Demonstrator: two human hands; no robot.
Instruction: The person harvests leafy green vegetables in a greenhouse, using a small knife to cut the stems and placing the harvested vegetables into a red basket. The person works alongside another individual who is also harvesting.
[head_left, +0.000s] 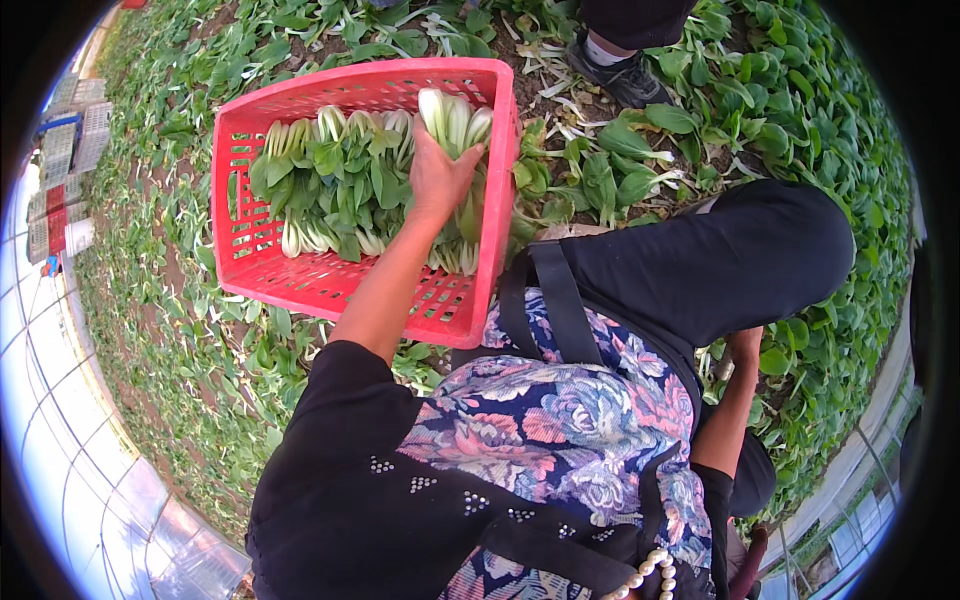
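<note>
My left hand (442, 169) reaches into a red slotted plastic crate (501, 217) and grips a bunch of bok choy (450, 116) by its pale stalks, near the crate's right wall. Rows of packed bok choy (330, 169) lie inside, leaves towards the middle and white stalk ends outward. On the other side, my right hand (744, 345) is down beside my bent leg (712, 255), close to the growing plants. The leg hides most of its fingers, so what it touches is not visible.
Cut bok choy (626, 176) lie on the soil right of the crate. Another person's shoe (622, 75) stands at the top. Dense leafy plants (802, 112) grow on the right. Stacked crates (64, 150) stand at the far left, by a greenhouse frame (67, 367).
</note>
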